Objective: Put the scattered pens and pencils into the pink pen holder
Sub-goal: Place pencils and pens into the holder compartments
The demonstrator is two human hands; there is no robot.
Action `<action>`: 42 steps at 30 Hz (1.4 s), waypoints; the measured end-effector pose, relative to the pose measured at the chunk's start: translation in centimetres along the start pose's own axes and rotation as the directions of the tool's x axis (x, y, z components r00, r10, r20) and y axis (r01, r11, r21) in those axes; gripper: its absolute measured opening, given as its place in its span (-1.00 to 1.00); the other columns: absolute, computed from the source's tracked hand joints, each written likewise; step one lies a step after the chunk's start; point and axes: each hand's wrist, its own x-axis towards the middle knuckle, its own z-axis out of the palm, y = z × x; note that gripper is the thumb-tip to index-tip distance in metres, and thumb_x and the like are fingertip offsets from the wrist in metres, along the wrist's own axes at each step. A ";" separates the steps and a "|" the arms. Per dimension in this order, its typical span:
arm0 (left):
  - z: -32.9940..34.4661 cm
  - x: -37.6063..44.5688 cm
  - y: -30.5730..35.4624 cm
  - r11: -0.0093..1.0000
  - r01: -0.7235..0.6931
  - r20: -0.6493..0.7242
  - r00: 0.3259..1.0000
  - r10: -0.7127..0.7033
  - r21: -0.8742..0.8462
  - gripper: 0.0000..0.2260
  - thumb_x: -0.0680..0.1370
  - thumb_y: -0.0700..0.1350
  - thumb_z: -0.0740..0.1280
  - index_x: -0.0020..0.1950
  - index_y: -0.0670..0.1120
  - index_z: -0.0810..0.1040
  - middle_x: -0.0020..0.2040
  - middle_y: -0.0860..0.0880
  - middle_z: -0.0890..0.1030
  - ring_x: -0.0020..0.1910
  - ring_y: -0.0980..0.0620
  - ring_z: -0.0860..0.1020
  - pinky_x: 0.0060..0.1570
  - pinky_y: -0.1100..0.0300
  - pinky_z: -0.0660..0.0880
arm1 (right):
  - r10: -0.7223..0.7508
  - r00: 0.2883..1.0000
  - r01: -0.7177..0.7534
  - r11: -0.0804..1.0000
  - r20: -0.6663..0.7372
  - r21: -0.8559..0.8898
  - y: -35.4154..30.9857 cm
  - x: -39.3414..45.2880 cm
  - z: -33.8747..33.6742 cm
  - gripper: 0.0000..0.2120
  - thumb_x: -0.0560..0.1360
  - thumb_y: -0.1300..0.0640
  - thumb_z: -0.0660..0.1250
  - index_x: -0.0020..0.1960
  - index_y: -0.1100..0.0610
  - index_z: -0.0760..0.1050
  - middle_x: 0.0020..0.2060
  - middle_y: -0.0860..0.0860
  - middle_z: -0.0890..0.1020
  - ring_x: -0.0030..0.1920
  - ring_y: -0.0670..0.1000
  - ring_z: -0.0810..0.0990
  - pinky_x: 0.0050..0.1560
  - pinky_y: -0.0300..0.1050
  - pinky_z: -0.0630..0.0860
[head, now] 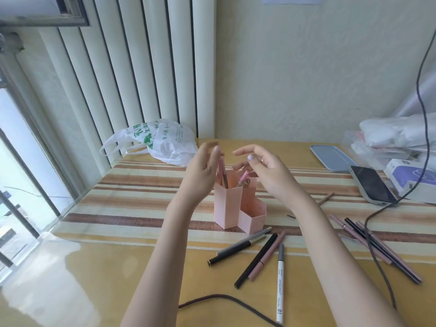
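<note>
Pencil (pixel 326 198) half hidden behind right forearm (pixel 313 223) — plastic bundle (pixel 398 133) cut off by right edge.

— What sits far left on the striped cloth (pixel 141 185)?
— A white plastic bag (pixel 162 143).
— And right?
— A dark phone (pixel 371 185), a blue lid (pixel 330 156), a white box (pixel 410 178), and a trailing cable (pixel 377 244).

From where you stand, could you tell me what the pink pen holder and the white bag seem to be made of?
The pen holder looks like matte rigid plastic: flat, sharp-edged panels with no shine, though stiff card is possible. The bag looks like thin plastic film: crinkled, translucent, with printed green lettering.
</note>
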 end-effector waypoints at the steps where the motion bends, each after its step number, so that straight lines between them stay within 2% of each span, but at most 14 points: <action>1: 0.1 -0.7 -0.2 0.999 -0.006 -0.086 0.996 0.010 0.053 -0.71 0.64 -0.11 0.10 0.36 -0.09 0.33 0.13 -0.03 0.53 0.13 -0.04 0.56 0.16 0.02 0.47 | 0.007 1.000 -0.007 1.000 -0.013 0.007 0.1 -0.5 -0.2 -0.72 0.65 0.24 0.02 0.16 0.09 0.49 -0.07 0.10 0.64 -0.18 -0.04 0.63 0.00 0.00 0.55; 4: 0.1 -3.7 -0.7 0.980 0.020 -0.331 0.943 0.047 0.198 -0.69 0.55 -0.34 0.11 0.28 -0.18 0.31 0.12 -0.08 0.45 0.12 -0.10 0.48 -0.01 0.18 0.34 | 0.010 1.000 -0.009 0.998 -0.022 0.059 0.5 -2.3 -0.5 -0.71 0.64 0.28 0.03 0.18 0.07 0.46 0.04 0.04 0.62 0.02 -0.12 0.63 0.12 -0.17 0.55; 6: 0.1 -5.9 -0.9 0.956 0.070 -0.394 0.918 0.051 0.285 -0.77 0.53 -0.28 0.19 0.17 -0.17 0.32 0.06 -0.08 0.44 0.01 -0.11 0.48 -0.13 0.16 0.32 | 0.004 0.998 -0.002 1.000 -0.066 0.025 1.0 -3.3 -0.7 -0.72 0.62 0.30 0.08 0.15 0.02 0.46 0.12 -0.06 0.59 0.13 -0.17 0.58 0.15 -0.23 0.51; 9: 0.2 -9.0 -1.1 0.863 0.134 -0.173 0.983 -0.056 0.486 -0.72 0.50 0.07 0.30 0.01 -0.07 0.32 -0.08 0.02 0.49 -0.15 -0.03 0.47 -0.35 0.15 0.29 | 0.008 0.991 -0.022 0.995 -0.135 -0.100 2.0 -5.0 -0.8 -0.83 0.57 0.28 0.20 0.00 0.03 0.45 0.02 -0.13 0.57 0.03 -0.16 0.55 0.04 -0.32 0.45; 12: 0.4 -10.4 -1.6 0.847 0.127 0.192 0.947 -0.259 0.516 -0.63 0.39 0.21 0.38 -0.01 0.01 0.39 -0.08 0.13 0.46 -0.08 0.06 0.45 -0.20 0.18 0.39 | 0.035 0.993 -0.064 0.965 -0.114 -0.253 2.7 -6.5 -0.9 -0.87 0.52 0.26 0.29 -0.15 0.06 0.44 -0.21 -0.12 0.54 -0.21 -0.14 0.49 -0.15 -0.32 0.40; 14: 1.0 -10.7 -2.2 0.840 0.105 0.297 0.906 -0.302 0.532 -0.60 0.37 0.14 0.44 0.07 0.00 0.42 0.02 0.08 0.45 -0.01 0.05 0.44 -0.06 0.16 0.43 | 0.122 0.993 -0.115 0.923 -0.004 -0.368 3.2 -7.4 -1.0 -0.81 0.49 0.26 0.31 -0.22 0.00 0.49 -0.24 -0.13 0.56 -0.23 -0.13 0.49 -0.16 -0.24 0.39; 17: 2.3 -10.6 -2.6 0.802 0.038 0.312 0.910 -0.275 0.596 -0.66 0.45 0.01 0.41 0.14 -0.07 0.44 0.11 -0.04 0.46 0.06 -0.03 0.45 0.02 0.14 0.44 | 0.293 0.946 -0.179 0.826 0.136 -0.535 4.4 -8.5 -1.1 -0.73 0.48 0.30 0.30 -0.14 -0.09 0.54 -0.11 -0.09 0.61 -0.14 -0.10 0.53 -0.14 -0.24 0.44; 19: 2.7 -10.4 -2.3 0.784 0.013 0.327 0.905 -0.273 0.620 -0.72 0.48 -0.05 0.39 0.13 -0.10 0.46 0.13 -0.08 0.48 0.02 -0.03 0.45 0.00 0.17 0.43 | 0.336 0.932 -0.199 0.791 0.138 -0.579 4.9 -9.0 -0.9 -0.68 0.47 0.29 0.30 -0.02 -0.14 0.55 -0.04 -0.09 0.60 -0.08 -0.12 0.55 -0.09 -0.24 0.48; 22: 3.1 -10.0 -1.6 0.748 -0.022 0.387 0.866 -0.318 0.663 -0.72 0.51 -0.10 0.35 0.18 -0.15 0.45 0.17 -0.11 0.51 0.04 -0.06 0.48 -0.04 0.17 0.44 | 0.314 0.944 -0.199 0.786 0.101 -0.586 5.0 -9.4 -1.0 -0.71 0.48 0.26 0.33 0.09 -0.08 0.52 -0.15 -0.22 0.51 -0.17 -0.26 0.45 -0.26 -0.37 0.34; 24: 3.3 -9.9 -1.0 0.740 -0.012 0.423 0.827 -0.371 0.673 -0.68 0.53 -0.10 0.34 0.23 -0.17 0.41 0.18 -0.12 0.49 0.00 -0.06 0.46 -0.10 0.16 0.44 | 0.308 0.950 -0.215 0.776 0.058 -0.593 5.2 -9.7 -1.4 -0.73 0.46 0.17 0.39 0.11 -0.06 0.47 -0.16 -0.19 0.48 -0.16 -0.18 0.45 -0.29 -0.34 0.33; 28: 3.6 -9.7 -0.5 0.732 -0.035 0.482 0.774 -0.411 0.680 -0.70 0.56 -0.06 0.29 0.20 -0.21 0.47 0.14 -0.15 0.53 0.01 -0.10 0.48 -0.05 0.11 0.43 | 0.404 0.913 -0.300 0.748 0.048 -0.592 5.5 -10.0 -2.5 -0.61 0.42 0.04 0.45 0.19 0.02 0.43 0.04 -0.13 0.52 0.01 -0.10 0.49 -0.05 -0.23 0.41; 33: 3.9 -9.9 -0.4 0.772 -0.013 0.474 0.796 -0.377 0.636 -0.76 0.62 -0.11 0.15 0.11 -0.22 0.51 -0.05 -0.13 0.52 -0.13 -0.07 0.42 -0.16 0.15 0.35 | 0.409 0.912 -0.330 0.764 0.021 -0.554 5.9 -10.1 -2.2 -0.47 0.42 0.01 0.45 0.34 0.02 0.39 0.14 -0.08 0.49 0.06 -0.10 0.46 0.02 -0.22 0.37; 36: 4.1 -10.0 -0.6 0.799 -0.011 0.456 0.826 -0.331 0.601 -0.80 0.60 -0.11 0.22 0.15 -0.17 0.51 0.08 -0.13 0.55 -0.07 -0.06 0.46 -0.11 0.15 0.41 | 0.368 0.930 -0.314 0.771 -0.015 -0.554 6.1 -10.0 -1.9 -0.59 0.41 0.01 0.46 0.23 0.00 0.49 0.12 -0.05 0.54 0.04 -0.08 0.47 -0.01 -0.21 0.35; 42: 3.8 -9.8 -1.0 0.873 0.112 0.431 0.835 -0.342 0.475 -0.88 0.51 -0.18 0.36 0.02 -0.16 0.58 -0.08 -0.19 0.67 -0.35 0.03 0.55 -0.14 0.05 0.59 | 0.309 0.950 -0.287 0.824 -0.036 -0.489 6.1 -10.1 -1.5 -0.89 0.40 0.07 0.47 -0.10 -0.02 0.59 -0.21 -0.13 0.53 -0.17 -0.12 0.47 -0.30 -0.27 0.30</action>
